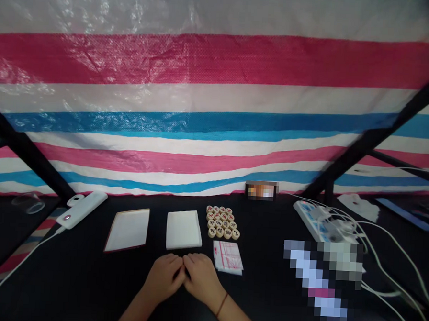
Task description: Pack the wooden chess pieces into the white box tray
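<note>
My left hand (165, 275) and my right hand (201, 279) rest on the black table with their knuckles touching. Both have their fingers curled in, and nothing shows in either. Just beyond them lies a white box half (184, 230). A shallow lid (129, 230) with a dark red edge, its white inside facing up, is to the left of it. Round Chinese chess pieces (222, 223) stand in tidy rows at the right, some with red characters and some with black. Nearest to my right hand is a folded chessboard sheet (228, 257) with red lines.
A white device (84, 213) with a cable lies at the left. At the right are a power strip (314, 221), tangled white cables and a blurred-out long item (316, 285). A small pixelated box (261, 190) stands by the striped tarp (205, 59). Black frame bars (363, 139) slant at both sides.
</note>
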{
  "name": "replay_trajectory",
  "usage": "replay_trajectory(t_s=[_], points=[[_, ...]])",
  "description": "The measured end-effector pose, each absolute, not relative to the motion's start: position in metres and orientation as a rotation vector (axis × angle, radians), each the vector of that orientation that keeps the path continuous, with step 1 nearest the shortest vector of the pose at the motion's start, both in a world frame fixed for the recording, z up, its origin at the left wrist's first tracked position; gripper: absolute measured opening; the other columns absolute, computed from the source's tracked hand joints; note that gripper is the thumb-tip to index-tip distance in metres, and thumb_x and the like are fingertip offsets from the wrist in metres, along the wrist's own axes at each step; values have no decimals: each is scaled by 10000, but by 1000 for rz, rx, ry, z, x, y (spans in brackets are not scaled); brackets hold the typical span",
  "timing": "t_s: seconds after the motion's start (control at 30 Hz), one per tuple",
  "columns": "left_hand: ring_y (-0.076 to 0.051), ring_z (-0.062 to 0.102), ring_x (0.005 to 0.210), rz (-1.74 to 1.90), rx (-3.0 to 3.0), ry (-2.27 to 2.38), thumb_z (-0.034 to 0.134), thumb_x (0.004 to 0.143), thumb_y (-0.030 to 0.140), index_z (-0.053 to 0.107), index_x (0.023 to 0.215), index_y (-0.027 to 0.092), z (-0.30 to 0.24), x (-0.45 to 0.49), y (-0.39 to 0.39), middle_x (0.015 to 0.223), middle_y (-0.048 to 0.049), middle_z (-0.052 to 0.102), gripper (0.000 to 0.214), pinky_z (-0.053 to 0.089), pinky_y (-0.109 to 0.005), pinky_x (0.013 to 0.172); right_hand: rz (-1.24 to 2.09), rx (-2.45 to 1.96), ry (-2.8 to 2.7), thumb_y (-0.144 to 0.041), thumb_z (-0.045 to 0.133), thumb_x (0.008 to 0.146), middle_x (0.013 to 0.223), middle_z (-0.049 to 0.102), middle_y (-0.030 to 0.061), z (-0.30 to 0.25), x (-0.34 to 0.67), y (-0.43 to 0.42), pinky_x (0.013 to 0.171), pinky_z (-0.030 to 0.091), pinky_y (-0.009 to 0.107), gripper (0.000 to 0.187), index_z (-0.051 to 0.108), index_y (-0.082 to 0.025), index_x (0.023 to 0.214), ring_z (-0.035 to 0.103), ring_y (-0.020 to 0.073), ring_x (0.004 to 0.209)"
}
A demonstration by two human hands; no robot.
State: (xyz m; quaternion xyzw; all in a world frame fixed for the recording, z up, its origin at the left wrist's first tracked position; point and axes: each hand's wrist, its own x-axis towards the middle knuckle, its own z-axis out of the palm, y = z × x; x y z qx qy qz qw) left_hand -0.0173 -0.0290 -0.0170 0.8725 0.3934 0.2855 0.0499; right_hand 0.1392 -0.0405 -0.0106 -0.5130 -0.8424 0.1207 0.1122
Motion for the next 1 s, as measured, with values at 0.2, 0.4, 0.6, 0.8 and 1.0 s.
replay_trajectory(t_s=[0.2, 0.4, 0.6, 0.8, 1.0], points=[[-128, 568, 564, 773, 2519, 1253, 420, 872, 167, 498, 618, 198, -21, -17, -25, 602, 8, 578, 268, 383, -245, 546, 460, -1552, -2385, -176, 525, 847, 817, 669, 14, -11, 140, -35, 646, 309, 271, 63, 580, -193, 821, 597, 157, 759], [-117, 535, 543, 738, 2391, 1275, 422, 890, 196, 461, 604, 199, -20, -18, -22, 589, 16, 557, 289, 359, -235, 533, 492, -1538, -2256, -184, 514, 879, 783, 667, 0, -13, 141, -35, 614, 282, 260, 105, 562, -197, 787, 594, 136, 710], [-124, 550, 578, 665, 2330, 1306, 405, 898, 217, 454, 604, 197, -23, -19, -21, 608, 6, 569, 298, 363, -237, 560, 503, -1520, -2217, -189, 513, 881, 758, 660, 1, -13, 141, -35, 613, 280, 252, 118, 558, -196, 772, 584, 131, 691], [-121, 538, 573, 669, 2289, 1312, 391, 908, 236, 447, 602, 197, -24, -20, -20, 602, 6, 560, 314, 367, -232, 564, 510, -1516, -2191, -199, 509, 887, 740, 650, -3, -17, 141, -36, 603, 272, 251, 132, 551, -196, 761, 573, 126, 675], [-121, 553, 575, 703, 2276, 1306, 402, 901, 233, 453, 602, 194, -22, -19, -20, 600, 6, 569, 306, 373, -222, 565, 526, -1525, -2179, -204, 507, 890, 730, 643, -8, -14, 141, -35, 602, 271, 250, 146, 551, -197, 750, 565, 122, 664]])
